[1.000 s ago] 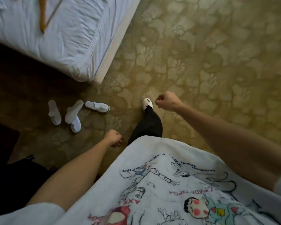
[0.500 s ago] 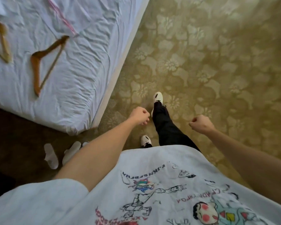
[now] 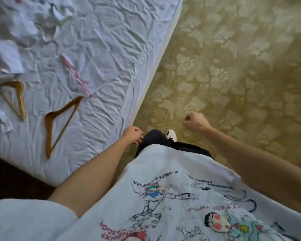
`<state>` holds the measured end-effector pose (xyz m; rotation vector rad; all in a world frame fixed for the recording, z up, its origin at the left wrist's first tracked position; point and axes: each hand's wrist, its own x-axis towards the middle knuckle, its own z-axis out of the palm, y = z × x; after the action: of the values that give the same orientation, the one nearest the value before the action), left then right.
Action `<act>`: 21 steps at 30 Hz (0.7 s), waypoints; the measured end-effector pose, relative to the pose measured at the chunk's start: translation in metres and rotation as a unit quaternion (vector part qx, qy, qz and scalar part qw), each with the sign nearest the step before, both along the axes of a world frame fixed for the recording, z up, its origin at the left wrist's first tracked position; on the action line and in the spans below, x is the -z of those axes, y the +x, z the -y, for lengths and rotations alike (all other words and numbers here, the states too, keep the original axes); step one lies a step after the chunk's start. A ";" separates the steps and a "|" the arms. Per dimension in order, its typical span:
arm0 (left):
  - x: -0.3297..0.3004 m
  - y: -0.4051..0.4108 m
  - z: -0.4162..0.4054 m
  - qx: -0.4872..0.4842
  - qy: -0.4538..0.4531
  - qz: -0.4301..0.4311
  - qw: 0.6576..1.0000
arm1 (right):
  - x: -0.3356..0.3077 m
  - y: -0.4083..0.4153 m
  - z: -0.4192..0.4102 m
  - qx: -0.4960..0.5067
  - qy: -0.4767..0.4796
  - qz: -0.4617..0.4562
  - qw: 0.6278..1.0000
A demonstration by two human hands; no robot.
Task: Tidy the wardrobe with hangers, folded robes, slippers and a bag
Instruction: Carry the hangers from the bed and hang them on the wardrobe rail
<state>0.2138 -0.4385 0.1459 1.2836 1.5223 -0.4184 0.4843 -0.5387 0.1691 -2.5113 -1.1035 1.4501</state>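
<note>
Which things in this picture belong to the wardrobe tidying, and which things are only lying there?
For the job:
- near wooden hanger, flat on the bed
- far wooden hanger, partly under white cloth
- white cloth, possibly a robe; too blurred to tell

Just there:
- bed
- pink strip on the sheet; unclear what it is
- carpet

Both hands, left hand and right hand, are closed and empty.

left hand (image 3: 133, 135): curled, empty, beside bed (image 3: 111, 105)
right hand (image 3: 195, 121): fisted, empty, over carpet (image 3: 233, 75)
hangers: two wooden hangers (image 3: 59, 122) on the bed, left of both hands
</note>
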 end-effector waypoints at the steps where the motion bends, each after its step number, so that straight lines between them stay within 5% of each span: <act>1: 0.001 -0.005 -0.014 -0.028 0.001 -0.010 1.000 | -0.004 0.000 -0.031 -0.019 0.012 -0.006 1.000; 10: 0.029 -0.027 -0.124 -0.237 -0.047 -0.026 0.970 | -0.011 -0.018 -0.266 -0.203 0.055 -0.037 0.977; 21: 0.016 0.031 -0.300 -0.411 -0.028 0.071 0.908 | 0.002 0.059 -0.451 -0.346 -0.040 0.049 0.936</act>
<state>0.2446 -0.1387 0.1304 0.5156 1.7479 0.1785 0.5429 -0.0877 0.1672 -2.3698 -2.1403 1.5054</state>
